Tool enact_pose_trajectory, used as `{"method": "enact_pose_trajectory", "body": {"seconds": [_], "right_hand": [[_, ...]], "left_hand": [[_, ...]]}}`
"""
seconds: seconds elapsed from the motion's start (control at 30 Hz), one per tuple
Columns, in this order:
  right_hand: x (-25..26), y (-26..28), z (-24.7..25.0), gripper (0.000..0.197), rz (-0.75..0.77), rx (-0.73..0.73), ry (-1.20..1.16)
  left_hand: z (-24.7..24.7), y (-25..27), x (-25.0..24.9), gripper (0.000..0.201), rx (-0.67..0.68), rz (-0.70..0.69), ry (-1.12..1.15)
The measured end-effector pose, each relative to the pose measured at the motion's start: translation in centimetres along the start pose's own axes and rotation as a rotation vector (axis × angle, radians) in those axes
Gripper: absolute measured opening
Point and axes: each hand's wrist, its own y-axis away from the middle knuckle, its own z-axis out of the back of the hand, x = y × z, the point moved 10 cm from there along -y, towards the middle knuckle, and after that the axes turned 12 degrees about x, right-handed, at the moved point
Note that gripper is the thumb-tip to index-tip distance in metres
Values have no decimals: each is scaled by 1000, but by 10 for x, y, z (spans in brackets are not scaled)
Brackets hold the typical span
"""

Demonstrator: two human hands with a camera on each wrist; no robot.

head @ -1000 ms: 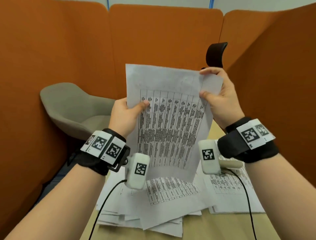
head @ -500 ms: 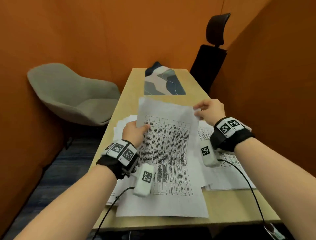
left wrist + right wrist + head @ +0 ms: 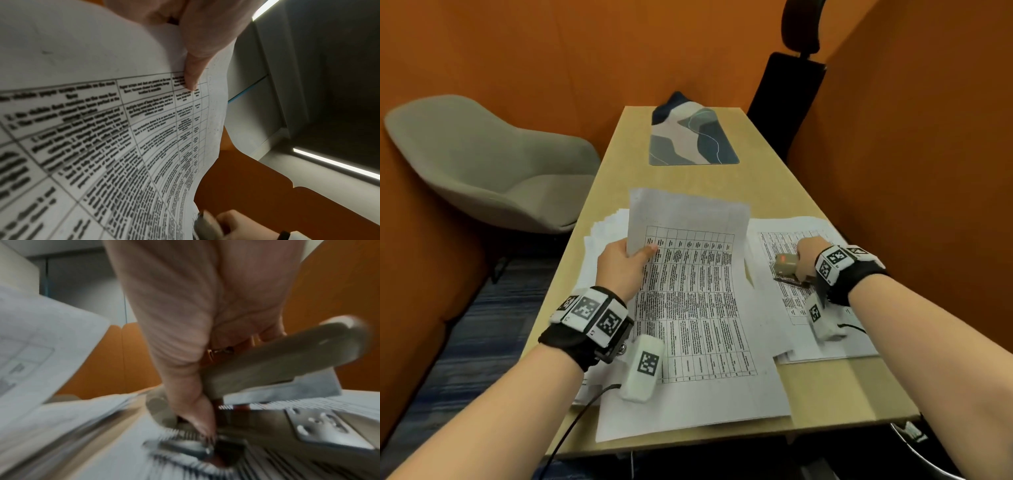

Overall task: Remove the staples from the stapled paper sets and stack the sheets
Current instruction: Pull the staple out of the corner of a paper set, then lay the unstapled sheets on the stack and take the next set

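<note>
A stapled paper set printed with a table lies in the middle of the desk, its far-left part lifted. My left hand pinches its left edge, thumb on top and the fingers hidden under the sheets. To the right, my right hand grips a grey stapler-like tool that rests on the right paper stack. In the right wrist view the thumb and fingers wrap the tool's body, blurred; its metal base lies on the print.
A loose pile of sheets spreads under and left of the held set. A patterned mat lies at the far end of the wooden desk. A grey chair stands at the left, a black chair at the far right. Orange partitions enclose the desk.
The paper set came down from in front of my face onto the desk. My right hand let go of its top corner, moved right and took hold of the tool.
</note>
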Motion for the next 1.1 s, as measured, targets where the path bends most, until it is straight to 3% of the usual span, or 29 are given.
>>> {"method": "enact_pose_trajectory", "body": {"seconds": [0.07,0.13,0.27,0.37,0.57,0.8,0.97,1.1], "right_hand": [[-2,5,21,31,-18,-122,-154],[-11,22,52,36,13,-315,-535],[-18,67,101,35,332,-735,-1273],[1,79,112,24,569,-767,-1534],[37,74,95,29,673,-633,-1604],[35,83,93,52,683,-681,-1737],[49,97,105,25,757,-641,-1701],[69,102,106,34,790,-628,-1605]], "left_hand": [[-1,2,-1,27,10,-3,6],[-3,4,-4,22,11,-19,-2],[-7,11,-12,10,10,-68,-44],[-9,17,-18,18,12,-106,-53],[-10,28,-27,21,4,-172,-99],[-4,27,-23,12,-37,-172,-99],[-6,29,-28,20,-33,-200,-123],[-9,32,-33,41,-28,-208,-149]]}}
